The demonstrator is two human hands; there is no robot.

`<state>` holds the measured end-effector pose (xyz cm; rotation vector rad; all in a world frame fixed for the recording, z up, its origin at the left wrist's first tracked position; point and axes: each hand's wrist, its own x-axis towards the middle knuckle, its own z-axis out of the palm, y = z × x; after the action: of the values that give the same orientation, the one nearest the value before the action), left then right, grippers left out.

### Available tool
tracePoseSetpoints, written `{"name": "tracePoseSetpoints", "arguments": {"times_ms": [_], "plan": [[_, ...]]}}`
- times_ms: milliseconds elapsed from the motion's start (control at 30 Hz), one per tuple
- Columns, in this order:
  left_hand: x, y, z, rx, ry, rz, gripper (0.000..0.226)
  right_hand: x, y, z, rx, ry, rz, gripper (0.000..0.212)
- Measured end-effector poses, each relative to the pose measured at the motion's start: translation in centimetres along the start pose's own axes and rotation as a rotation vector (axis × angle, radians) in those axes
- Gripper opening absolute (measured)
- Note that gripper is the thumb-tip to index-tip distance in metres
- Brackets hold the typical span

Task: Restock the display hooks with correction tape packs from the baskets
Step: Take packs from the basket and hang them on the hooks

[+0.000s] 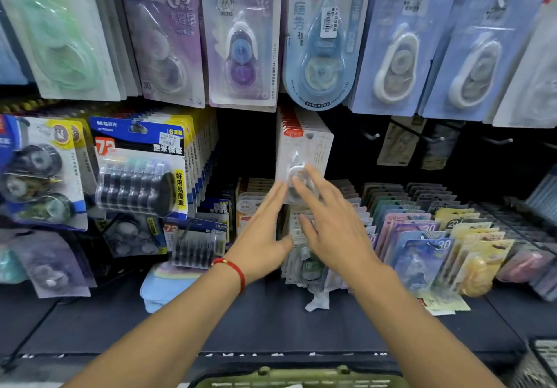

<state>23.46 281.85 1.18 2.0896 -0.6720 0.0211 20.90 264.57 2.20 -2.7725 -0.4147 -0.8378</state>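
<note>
Both hands reach to the white correction tape pack (303, 158) hanging on a hook above the shelf. Left hand (261, 237) and right hand (334, 228) have fingers spread apart, fingertips touching its front.

We see a row of white-carded, clear-blister correction tape packs (304, 158) hanging upright on a middle hook; below, pastel packs (422, 237) stand filed in rows on the shelf.

A light blue pouch (162, 289) lies on the dark shelf (256, 324), with a crumpled wrapper (316, 300) further right.
</note>
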Motion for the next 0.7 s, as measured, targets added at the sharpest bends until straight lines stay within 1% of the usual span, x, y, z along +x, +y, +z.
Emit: {"name": "tracePoseSetpoints", "arguments": {"times_ms": [133,267,333,433,467,533,600,633,700], "plan": [[0.0,-0.7,0.2,-0.06,-0.011,-0.04,0.099,0.3,-0.2,0.1,-0.016,-0.001,-0.01,0.072],[-1.0,-0.1,-0.2,-0.153,-0.011,-0.07,0.091,0.0,0.3,-0.6,0.009,-0.103,-0.001,0.079],[-1.9,0.2,-0.4,-0.108,0.004,-0.074,0.082,-0.3,0.3,-1.4,0.033,-0.157,0.023,0.075],[-3.8,0.2,-0.5,0.047,0.006,-0.154,0.063,-2.6,0.2,-2.7,0.071,-0.219,0.12,0.067],[-4.6,0.1,-0.5,0.116,-0.025,-0.175,0.055,-3.8,0.2,-3.0,0.077,-0.259,0.167,0.061],[-6.5,-0.2,-0.4,0.277,-0.14,-0.16,0.042,-7.3,0.1,-3.7,0.065,-0.374,0.273,0.044],[-8.3,-0.1,-0.4,0.415,-0.278,-0.104,0.038,-11.7,-0.5,-4.3,0.08,-0.52,0.409,0.027],[-9.1,-0.1,-0.4,0.458,-0.34,-0.078,0.038,-14.1,-0.9,-4.4,0.083,-0.597,0.464,0.024],[-10.7,0.0,0.1,0.529,-0.461,-0.036,0.038,-19.1,-1.7,-3.8,0.062,-0.75,0.53,0.025]]}}
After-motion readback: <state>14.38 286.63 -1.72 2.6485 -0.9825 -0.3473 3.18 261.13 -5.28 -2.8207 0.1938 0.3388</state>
